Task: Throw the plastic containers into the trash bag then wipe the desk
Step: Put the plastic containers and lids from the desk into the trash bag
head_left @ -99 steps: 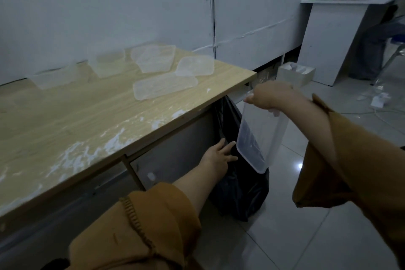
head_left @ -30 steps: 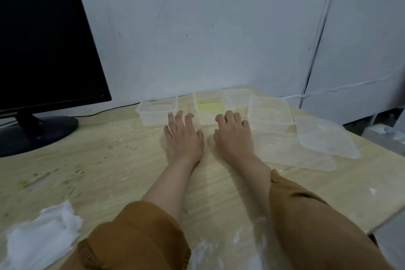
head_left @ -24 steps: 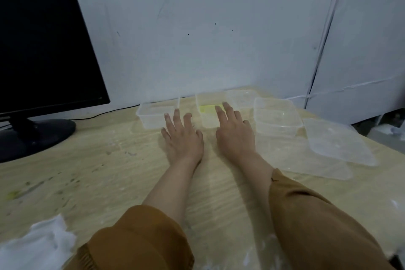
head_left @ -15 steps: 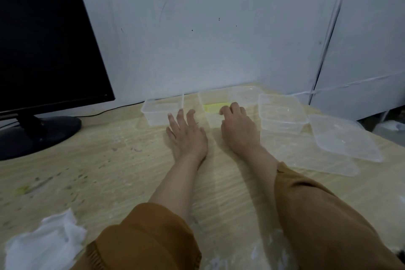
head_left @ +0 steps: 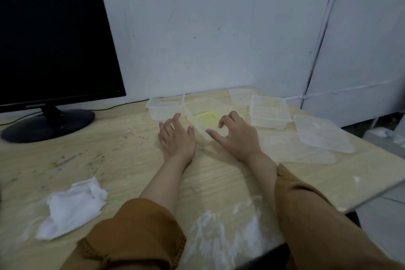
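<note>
1. The clear plastic container (head_left: 198,108), yellow residue (head_left: 208,119) inside, sits mid-desk: right hand (head_left: 235,136) curls fingers round its near corner.
2. Beside it the left hand (head_left: 176,137) lies flat, fingers spread, empty.
3. Tilted on lifting, residue could spill over the wooden desk (head_left: 109,160).

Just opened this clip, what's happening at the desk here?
A person is clearing plastic containers off a desk. The right hand pinches the near wall of the tilted container with yellow residue; the left hand rests flat beside it. Other clear containers sit by the wall, loose lids to the right. The white cloth lies untouched, and white smears cover the front edge.
</note>
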